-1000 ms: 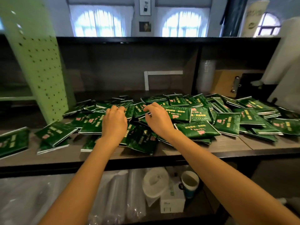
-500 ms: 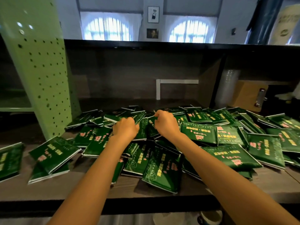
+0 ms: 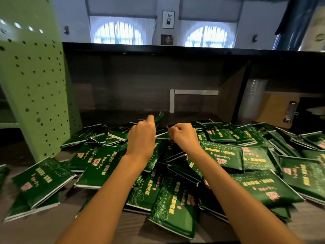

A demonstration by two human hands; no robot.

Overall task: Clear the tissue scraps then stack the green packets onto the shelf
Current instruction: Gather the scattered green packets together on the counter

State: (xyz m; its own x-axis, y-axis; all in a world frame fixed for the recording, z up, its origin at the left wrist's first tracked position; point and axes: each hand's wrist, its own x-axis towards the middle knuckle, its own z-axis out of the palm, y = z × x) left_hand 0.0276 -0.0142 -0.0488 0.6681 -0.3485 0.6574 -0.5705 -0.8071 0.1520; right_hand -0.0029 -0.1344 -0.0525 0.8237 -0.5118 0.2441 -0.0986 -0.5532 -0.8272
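Observation:
Several green packets (image 3: 175, 205) with pink and yellow print lie in a loose heap across the wooden shelf board (image 3: 44, 229). Both my arms reach into the far middle of the heap. My left hand (image 3: 142, 138) pinches a green packet (image 3: 159, 117) that tilts up on edge behind its fingers. My right hand (image 3: 183, 136) is curled into a fist close beside it, fingertips closed on the thin edge of another packet (image 3: 162, 132). No tissue scraps show in this view.
A pale green perforated metal post (image 3: 33, 81) stands at the left. The dark back panel (image 3: 140, 81) carries a white L-shaped strip (image 3: 177, 93). A stack of clear cups (image 3: 253, 101) and a clipboard (image 3: 279, 108) sit at the back right.
The view has moved closer and lower. Both hands have pushed further back into the heap and drawn together, and the left hand has lifted a packet on edge.

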